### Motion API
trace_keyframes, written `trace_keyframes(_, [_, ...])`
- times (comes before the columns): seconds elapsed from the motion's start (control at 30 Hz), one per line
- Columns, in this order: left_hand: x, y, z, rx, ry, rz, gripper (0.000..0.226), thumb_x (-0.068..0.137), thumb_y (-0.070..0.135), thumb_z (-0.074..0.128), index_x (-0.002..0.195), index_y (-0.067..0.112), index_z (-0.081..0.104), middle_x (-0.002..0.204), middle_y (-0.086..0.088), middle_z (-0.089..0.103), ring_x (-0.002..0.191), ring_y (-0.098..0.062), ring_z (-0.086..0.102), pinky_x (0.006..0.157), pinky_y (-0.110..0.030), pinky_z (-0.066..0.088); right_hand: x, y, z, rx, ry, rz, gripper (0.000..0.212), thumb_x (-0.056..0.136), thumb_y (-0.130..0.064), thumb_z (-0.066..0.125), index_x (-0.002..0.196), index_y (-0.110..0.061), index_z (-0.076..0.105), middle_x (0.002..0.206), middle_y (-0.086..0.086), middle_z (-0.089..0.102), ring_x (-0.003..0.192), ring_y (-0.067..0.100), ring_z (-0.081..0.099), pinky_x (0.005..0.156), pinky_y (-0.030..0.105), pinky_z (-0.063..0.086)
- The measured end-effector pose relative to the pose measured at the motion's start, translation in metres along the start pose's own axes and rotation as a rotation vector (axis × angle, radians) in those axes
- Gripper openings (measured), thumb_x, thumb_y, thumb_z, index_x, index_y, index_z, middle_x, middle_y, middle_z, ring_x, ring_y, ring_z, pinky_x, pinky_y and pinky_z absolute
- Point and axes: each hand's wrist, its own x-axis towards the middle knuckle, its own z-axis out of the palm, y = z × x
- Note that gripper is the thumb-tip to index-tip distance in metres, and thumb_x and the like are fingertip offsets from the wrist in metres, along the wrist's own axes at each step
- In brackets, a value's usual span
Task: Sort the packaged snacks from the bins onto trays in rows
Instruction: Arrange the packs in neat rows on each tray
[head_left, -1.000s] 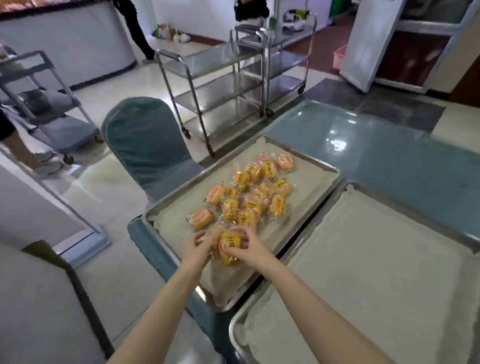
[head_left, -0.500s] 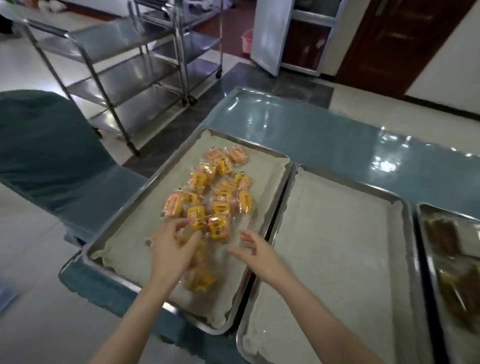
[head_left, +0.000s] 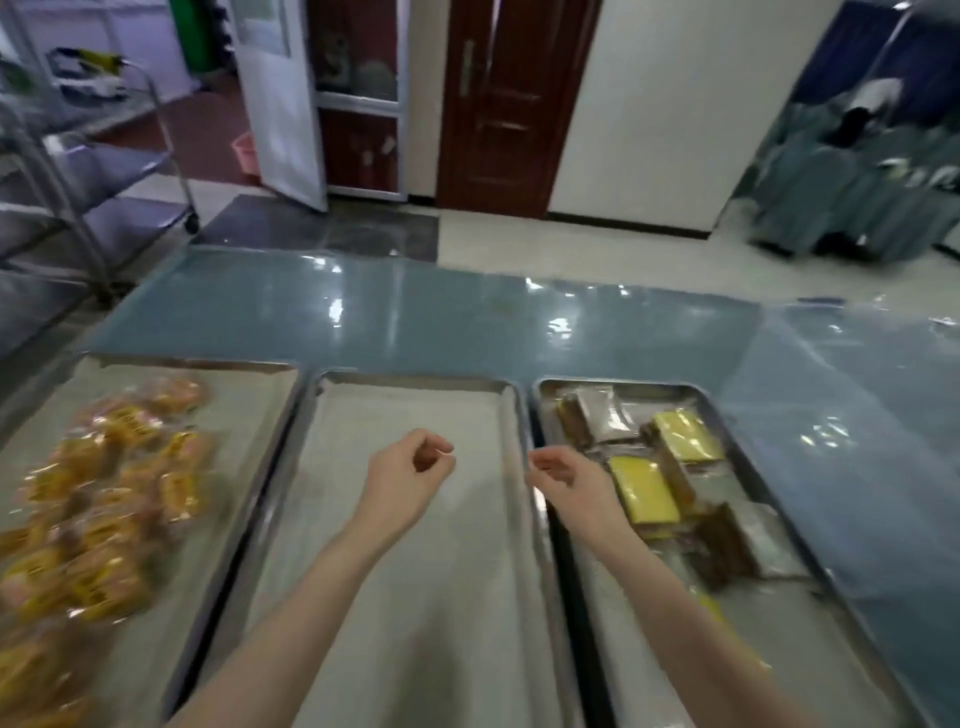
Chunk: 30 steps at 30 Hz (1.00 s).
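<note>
Three metal trays lie side by side on a blue table. The left tray (head_left: 270, 395) holds several orange-yellow wrapped snacks (head_left: 104, 499), blurred. The middle tray (head_left: 415, 387) has only a pale liner. The right tray (head_left: 727, 410) carries yellow, brown and silver flat packets (head_left: 641, 488). My left hand (head_left: 410, 475) hovers over the middle tray, fingers loosely curled, holding nothing. My right hand (head_left: 569, 475) hangs over the gap between the middle and right trays, fingers apart and bare.
The glossy blue table (head_left: 467, 317) stretches beyond the trays. Steel carts (head_left: 93, 171) stand at the far left. A white door and a dark wooden door (head_left: 498, 104) are behind. A person in dark clothes (head_left: 857, 130) is at the far right.
The view has swung right from the left tray. Both hands left the orange snacks and now sit over the middle tray and its right rim, holding nothing.
</note>
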Motion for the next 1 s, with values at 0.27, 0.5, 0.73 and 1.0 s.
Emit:
trace_keyframes(0.27, [0.031, 0.041, 0.18, 0.027, -0.253, -0.106, 0.033, 0.085, 0.025, 0.071, 0.115, 0.014, 0.063, 0.092, 0.007, 0.065, 0.084, -0.005, 0.06, 0.072, -0.014, 0.046, 0.046, 0.124, -0.125, -0.204, 0.179, 0.187, 0.039, 0.085, -0.025, 0.071, 0.122, -0.016, 0.061, 0.119, 0.001, 0.06, 0.107, 0.018, 0.06, 0.096, 0.036, 0.048])
trace_keyframes(0.5, [0.037, 0.037, 0.266, 0.082, -0.277, -0.204, 0.062, 0.082, 0.026, 0.075, 0.134, 0.018, 0.043, 0.106, 0.006, 0.06, 0.091, -0.007, 0.058, 0.069, -0.014, 0.048, 0.062, 0.163, -0.13, -0.469, 0.076, 0.102, 0.046, 0.088, -0.038, 0.063, 0.13, -0.021, 0.055, 0.123, -0.002, 0.055, 0.114, 0.019, 0.047, 0.099, 0.032, 0.042])
trace_keyframes(0.73, [0.042, 0.022, 0.271, 0.043, -0.15, -0.204, 0.067, 0.074, 0.016, 0.081, 0.129, 0.027, 0.043, 0.103, 0.002, 0.063, 0.09, -0.008, 0.062, 0.073, -0.028, 0.058, 0.059, 0.172, -0.12, -0.684, 0.072, -0.052, 0.042, 0.089, -0.05, 0.056, 0.124, -0.028, 0.06, 0.135, -0.005, 0.044, 0.118, 0.018, 0.037, 0.101, 0.031, 0.036])
trace_keyframes(1.0, [0.061, 0.007, 0.208, -0.434, 0.053, -0.411, 0.105, 0.073, -0.001, 0.08, 0.14, 0.053, 0.02, 0.106, -0.007, 0.059, 0.091, -0.019, 0.067, 0.058, -0.036, 0.06, 0.065, 0.127, -0.063, -0.122, 0.047, 0.033, 0.058, 0.081, -0.042, 0.072, 0.133, -0.027, 0.052, 0.133, -0.003, 0.039, 0.124, 0.016, 0.042, 0.104, 0.035, 0.042])
